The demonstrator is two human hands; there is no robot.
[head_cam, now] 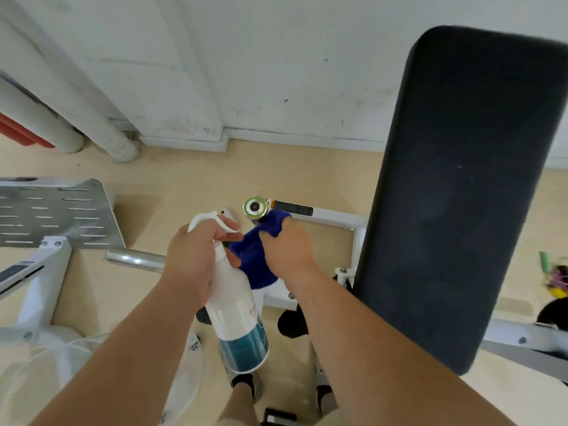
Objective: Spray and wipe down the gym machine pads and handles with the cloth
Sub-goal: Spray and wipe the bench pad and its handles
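Note:
My left hand (192, 259) grips the neck of a white spray bottle (236, 321) with a teal band near its base, nozzle pointing forward and away. Just to its right, my right hand (289, 252) is closed on a dark blue cloth (255, 256) wrapped around a handle of the white gym machine; the handle's silver end cap with a green ring (254, 206) shows just beyond the cloth. The handle itself is hidden under cloth and hand. A long black back pad (461, 186) stands tilted at the right.
A chrome bar (135, 259) sticks out at left, behind my left hand. A perforated metal footplate (58, 213) lies at far left on a white frame (335, 216). Grey pipes (76, 115) run down the white wall. Beige floor and my feet show below.

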